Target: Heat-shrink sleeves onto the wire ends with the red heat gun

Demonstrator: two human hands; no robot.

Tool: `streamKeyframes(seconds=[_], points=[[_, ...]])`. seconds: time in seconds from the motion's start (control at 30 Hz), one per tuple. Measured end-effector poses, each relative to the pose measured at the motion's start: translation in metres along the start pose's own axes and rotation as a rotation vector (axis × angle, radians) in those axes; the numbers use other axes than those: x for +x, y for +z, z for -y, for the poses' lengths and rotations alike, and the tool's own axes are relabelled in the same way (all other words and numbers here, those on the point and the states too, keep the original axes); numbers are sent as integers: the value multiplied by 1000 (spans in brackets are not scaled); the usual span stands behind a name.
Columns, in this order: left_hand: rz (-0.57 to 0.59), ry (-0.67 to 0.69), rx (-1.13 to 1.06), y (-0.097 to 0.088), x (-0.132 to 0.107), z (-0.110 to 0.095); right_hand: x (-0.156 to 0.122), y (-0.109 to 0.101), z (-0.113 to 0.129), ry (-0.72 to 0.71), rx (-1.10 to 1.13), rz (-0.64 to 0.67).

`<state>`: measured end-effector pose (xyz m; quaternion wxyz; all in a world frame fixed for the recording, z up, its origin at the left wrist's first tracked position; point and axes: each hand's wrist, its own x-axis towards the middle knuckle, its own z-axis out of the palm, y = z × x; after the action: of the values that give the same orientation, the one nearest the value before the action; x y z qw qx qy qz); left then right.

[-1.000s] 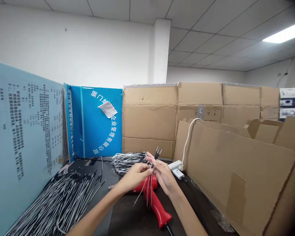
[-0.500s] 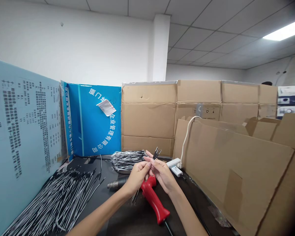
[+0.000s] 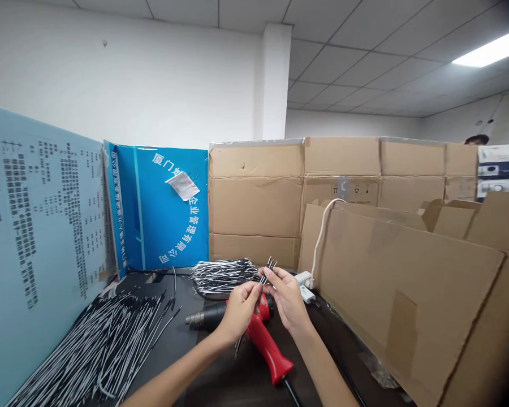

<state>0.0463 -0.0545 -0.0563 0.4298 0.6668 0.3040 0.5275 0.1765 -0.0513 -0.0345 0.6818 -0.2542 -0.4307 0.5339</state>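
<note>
Both my hands meet above the dark table (image 3: 220, 379), pinching a small bunch of thin black-and-white wires (image 3: 268, 268). My left hand (image 3: 237, 311) grips the bunch low down, and loose wire tails hang below its fingers. My right hand (image 3: 285, 297) pinches the wires nearer their dark-sleeved tips, which stick up and to the right. Right under my hands lies a red-handled heat gun (image 3: 263, 339), its dark nozzle pointing left.
A big heap of the same wires (image 3: 97, 345) covers the table's left side, and a smaller bundle (image 3: 220, 276) lies at the back. A white power strip (image 3: 303, 280) sits by the cardboard sheet (image 3: 398, 294) on the right. Blue boards (image 3: 165, 209) and stacked boxes (image 3: 254, 192) wall in the bench.
My hands have dropped slightly and closed tighter around the wires. The heat gun's nozzle now shows to the left of my left hand. The view has shifted a little.
</note>
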Motion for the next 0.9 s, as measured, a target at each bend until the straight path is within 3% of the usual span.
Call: streamKeyframes(seconds=[0.33, 0.9], points=[[31, -118, -179, 2, 2, -7, -1, 1, -2, 27, -16, 34], [-73, -26, -79, -2, 3, -7, -2, -2, -7, 100, 6, 123]])
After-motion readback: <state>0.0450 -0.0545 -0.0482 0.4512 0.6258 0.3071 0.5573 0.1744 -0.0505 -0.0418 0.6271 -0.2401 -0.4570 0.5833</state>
